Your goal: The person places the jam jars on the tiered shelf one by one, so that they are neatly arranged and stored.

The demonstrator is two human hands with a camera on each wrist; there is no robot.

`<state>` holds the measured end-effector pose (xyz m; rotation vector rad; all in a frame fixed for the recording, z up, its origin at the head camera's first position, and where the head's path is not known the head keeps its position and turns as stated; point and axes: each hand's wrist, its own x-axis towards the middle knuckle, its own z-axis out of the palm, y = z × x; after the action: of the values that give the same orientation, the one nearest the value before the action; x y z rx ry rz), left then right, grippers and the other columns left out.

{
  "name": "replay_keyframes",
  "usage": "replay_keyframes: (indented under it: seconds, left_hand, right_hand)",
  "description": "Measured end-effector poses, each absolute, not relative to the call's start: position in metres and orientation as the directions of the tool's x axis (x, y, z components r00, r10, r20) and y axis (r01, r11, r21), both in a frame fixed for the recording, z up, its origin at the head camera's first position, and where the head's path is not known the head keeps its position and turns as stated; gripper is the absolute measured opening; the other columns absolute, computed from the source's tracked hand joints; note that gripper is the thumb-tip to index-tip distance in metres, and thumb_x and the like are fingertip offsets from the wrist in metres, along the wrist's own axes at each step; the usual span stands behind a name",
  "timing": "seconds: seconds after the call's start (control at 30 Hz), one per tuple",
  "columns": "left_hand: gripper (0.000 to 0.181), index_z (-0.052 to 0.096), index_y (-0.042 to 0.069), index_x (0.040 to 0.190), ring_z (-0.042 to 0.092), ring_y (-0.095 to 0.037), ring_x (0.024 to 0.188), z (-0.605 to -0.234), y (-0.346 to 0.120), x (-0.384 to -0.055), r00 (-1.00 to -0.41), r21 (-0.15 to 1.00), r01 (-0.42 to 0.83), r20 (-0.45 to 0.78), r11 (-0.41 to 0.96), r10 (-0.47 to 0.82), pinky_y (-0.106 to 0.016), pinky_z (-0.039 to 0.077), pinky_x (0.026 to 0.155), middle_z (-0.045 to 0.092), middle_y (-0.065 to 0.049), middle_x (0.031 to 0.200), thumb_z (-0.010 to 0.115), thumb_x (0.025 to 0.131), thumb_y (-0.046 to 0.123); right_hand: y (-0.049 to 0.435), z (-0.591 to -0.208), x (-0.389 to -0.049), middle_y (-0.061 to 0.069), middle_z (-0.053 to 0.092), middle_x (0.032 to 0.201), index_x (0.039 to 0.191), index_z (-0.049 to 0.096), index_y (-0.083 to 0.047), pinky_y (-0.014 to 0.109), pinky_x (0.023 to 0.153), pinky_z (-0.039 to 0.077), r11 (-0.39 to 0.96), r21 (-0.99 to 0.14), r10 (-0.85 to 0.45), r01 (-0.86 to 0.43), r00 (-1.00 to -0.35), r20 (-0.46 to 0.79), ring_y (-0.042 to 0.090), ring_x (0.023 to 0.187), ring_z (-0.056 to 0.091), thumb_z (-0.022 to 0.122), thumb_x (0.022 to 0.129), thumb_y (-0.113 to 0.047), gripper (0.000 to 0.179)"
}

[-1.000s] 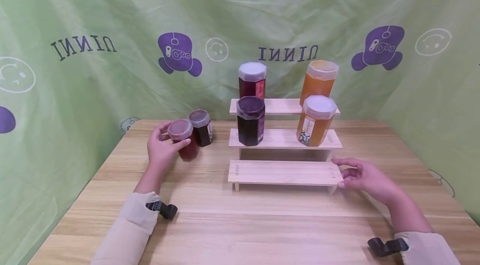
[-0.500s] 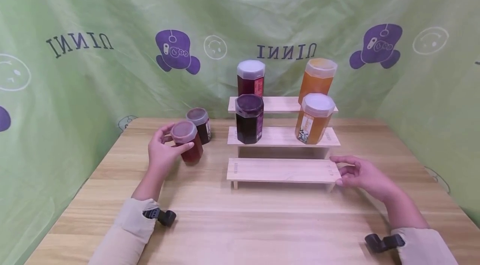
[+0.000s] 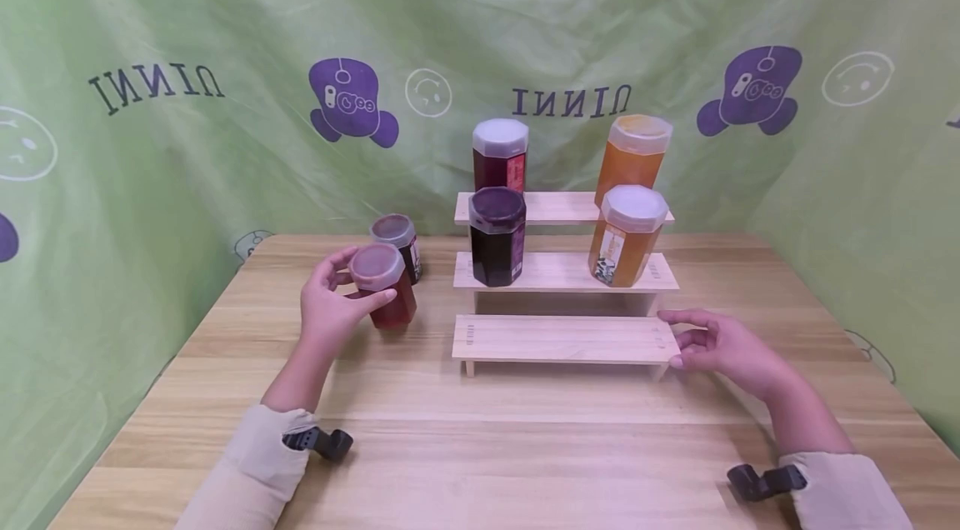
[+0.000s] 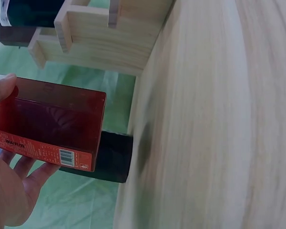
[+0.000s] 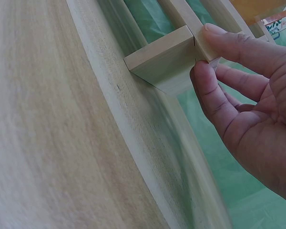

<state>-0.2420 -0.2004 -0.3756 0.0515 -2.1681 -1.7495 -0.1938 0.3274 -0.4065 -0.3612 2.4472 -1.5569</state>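
Observation:
My left hand (image 3: 330,309) grips an octagonal jar of red contents (image 3: 393,305) with a frosted lid, thumb on one side and fingers on the other. In the left wrist view this jar (image 4: 52,119) is held off the table, its red label and barcode showing. Just behind it a dark jar (image 3: 393,227) stands on the table, partly hidden. My right hand (image 3: 731,355) pinches the right end of the lowest step (image 3: 562,340) of a wooden three-tier stand. In the right wrist view, thumb and a finger of this hand (image 5: 257,109) meet the board's corner.
On the middle step (image 3: 558,272) stand a dark purple jar (image 3: 497,247) and a honey-coloured jar (image 3: 626,251). The top step (image 3: 562,207) bears a dark red jar (image 3: 498,167) and an orange jar (image 3: 633,167). A green printed cloth (image 3: 285,5) hangs behind the wooden table (image 3: 525,447).
The left hand has carried the red jar a little to the right, and it now covers more of the dark jar behind. The right hand stays at the stand's end.

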Motion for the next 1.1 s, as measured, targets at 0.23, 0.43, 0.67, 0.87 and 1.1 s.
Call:
replay_keyframes:
  seconds: [0.23, 0.43, 0.67, 0.87, 1.1]
  left_hand:
    - [0.081, 0.054, 0.005, 0.132, 0.057, -0.019, 0.103, -0.372, -0.196, -0.235, -0.932, 0.940, 0.244, 0.296, 0.240, -0.209, -0.023, 0.056, 0.079, 0.059, -0.009, 0.120, 0.094, 0.061, 0.011]
    - [0.080, 0.055, 0.006, 0.132, 0.058, -0.019, 0.101, -0.366, -0.191, -0.228, -0.933, 0.937, 0.261, 0.306, 0.230, -0.188, -0.024, 0.056, 0.080, 0.060, -0.009, 0.119, 0.093, 0.062, 0.009]
    - [0.081, 0.055, 0.005, 0.132, 0.058, -0.019, 0.102, -0.357, -0.185, -0.222, -0.938, 0.936, 0.272, 0.310, 0.225, -0.156, -0.025, 0.057, 0.080, 0.059, -0.009, 0.120, 0.093, 0.062, 0.008]
    - [0.080, 0.056, 0.006, 0.132, 0.058, -0.020, 0.100, -0.353, -0.179, -0.217, -0.935, 0.928, 0.292, 0.328, 0.231, -0.136, -0.025, 0.057, 0.079, 0.061, -0.010, 0.116, 0.093, 0.061, 0.008]
    - [0.080, 0.057, 0.007, 0.131, 0.058, -0.020, 0.098, -0.348, -0.172, -0.211, -0.930, 0.918, 0.314, 0.348, 0.241, -0.115, -0.028, 0.057, 0.079, 0.062, -0.011, 0.112, 0.093, 0.060, 0.005]
  right_hand:
    - [0.327, -0.407, -0.194, 0.024, 0.060, 0.116, 0.142, 0.041, 0.007, 0.030, 0.079, 0.057, 0.403, -0.910, -0.325, -0.095, -0.945, -0.045, 0.018, 0.096, 0.065, 0.077, 0.080, -0.007, 0.072]
    - [0.328, -0.407, -0.193, 0.022, 0.061, 0.116, 0.141, 0.042, 0.007, 0.030, 0.079, 0.057, 0.397, -0.911, -0.334, -0.109, -0.942, -0.034, 0.017, 0.096, 0.065, 0.076, 0.081, -0.005, 0.071]
    - [0.329, -0.405, -0.192, 0.021, 0.062, 0.114, 0.142, 0.040, 0.008, 0.029, 0.078, 0.057, 0.386, -0.916, -0.342, -0.106, -0.939, -0.035, 0.017, 0.095, 0.065, 0.075, 0.082, -0.005, 0.071]
    - [0.328, -0.404, -0.192, 0.023, 0.061, 0.114, 0.142, 0.039, 0.009, 0.029, 0.078, 0.057, 0.375, -0.921, -0.342, -0.104, -0.939, -0.033, 0.016, 0.095, 0.065, 0.075, 0.082, -0.003, 0.072]
    - [0.328, -0.404, -0.192, 0.022, 0.060, 0.115, 0.141, 0.039, 0.010, 0.029, 0.077, 0.057, 0.378, -0.918, -0.346, -0.118, -0.938, -0.022, 0.017, 0.095, 0.065, 0.075, 0.081, -0.004, 0.071]
